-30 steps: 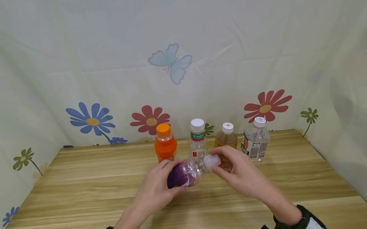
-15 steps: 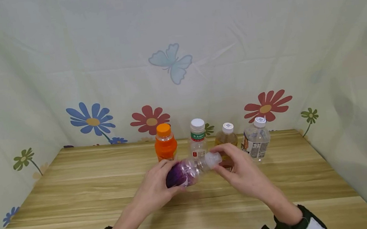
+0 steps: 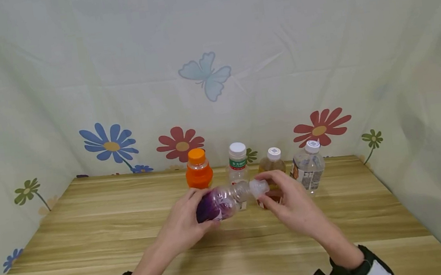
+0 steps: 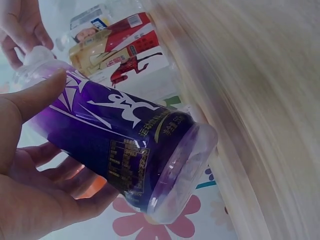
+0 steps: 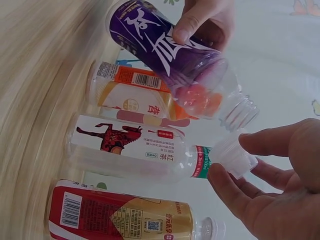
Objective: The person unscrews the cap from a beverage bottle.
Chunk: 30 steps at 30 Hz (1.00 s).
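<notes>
A clear plastic bottle with a purple label (image 3: 214, 206) is held tilted above the table, its neck pointing right. My left hand (image 3: 179, 223) grips it round the label, thumb on one side and fingers on the other, as the left wrist view also shows. Between thumb and fingertips, my right hand (image 3: 295, 204) pinches a translucent white bottle cap (image 5: 234, 154). Bare screw threads show on the bottle's neck (image 5: 241, 112) in the right wrist view, and the cap sits just off the mouth.
Behind the hands stand an orange bottle (image 3: 199, 174), a white-capped bottle with a green band (image 3: 238, 162), a white-capped bottle of amber look (image 3: 272, 164) and a clear bottle (image 3: 308, 172). The wooden table (image 3: 110, 215) ends at a flower-printed cloth (image 3: 258, 105).
The right hand has drawn slightly up and right with the cap, now off the neck. The left hand has shifted a little left and up with the bottle. The standing bottles stay put.
</notes>
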Available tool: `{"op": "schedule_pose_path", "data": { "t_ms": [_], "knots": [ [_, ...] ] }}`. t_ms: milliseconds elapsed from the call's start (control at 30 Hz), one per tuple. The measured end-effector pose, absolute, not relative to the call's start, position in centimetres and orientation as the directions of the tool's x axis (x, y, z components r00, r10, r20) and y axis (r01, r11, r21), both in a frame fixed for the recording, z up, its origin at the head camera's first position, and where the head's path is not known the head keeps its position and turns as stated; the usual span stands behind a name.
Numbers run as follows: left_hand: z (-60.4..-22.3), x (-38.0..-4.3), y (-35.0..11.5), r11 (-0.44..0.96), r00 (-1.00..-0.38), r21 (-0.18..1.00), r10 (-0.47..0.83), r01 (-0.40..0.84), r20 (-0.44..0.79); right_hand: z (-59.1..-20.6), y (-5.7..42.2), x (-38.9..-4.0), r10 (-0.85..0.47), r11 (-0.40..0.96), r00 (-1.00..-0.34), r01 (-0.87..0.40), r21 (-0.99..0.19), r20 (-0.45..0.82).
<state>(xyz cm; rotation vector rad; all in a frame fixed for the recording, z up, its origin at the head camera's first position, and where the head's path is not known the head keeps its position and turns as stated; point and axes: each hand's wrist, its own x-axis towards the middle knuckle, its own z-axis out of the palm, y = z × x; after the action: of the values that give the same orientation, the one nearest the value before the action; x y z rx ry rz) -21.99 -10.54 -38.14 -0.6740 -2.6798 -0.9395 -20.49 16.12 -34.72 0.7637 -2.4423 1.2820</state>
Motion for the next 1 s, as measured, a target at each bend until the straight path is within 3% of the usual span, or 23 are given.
{"op": "schedule_pose_path", "data": {
  "t_ms": [400,733,1000],
  "knots": [
    [-37.1,-22.0,-11.0,0.669,-0.909,0.617,0.268,0.415,0.321,-35.4,16.2,-21.0,-0.336,0.483,-0.843,-0.538,-0.691,0.421],
    [-36.0,-22.2,-13.3,0.629,-0.900,0.647,0.250,0.431,0.357,-36.5,15.6,-21.7,-0.397,0.576,-0.806,-0.592,-0.564,0.440],
    [-35.0,-22.5,-14.9,0.604,-0.903,0.675,0.222,0.424,0.368,-37.1,15.2,-21.7,-0.418,0.585,-0.822,-0.569,-0.578,0.386]
  ]
}}
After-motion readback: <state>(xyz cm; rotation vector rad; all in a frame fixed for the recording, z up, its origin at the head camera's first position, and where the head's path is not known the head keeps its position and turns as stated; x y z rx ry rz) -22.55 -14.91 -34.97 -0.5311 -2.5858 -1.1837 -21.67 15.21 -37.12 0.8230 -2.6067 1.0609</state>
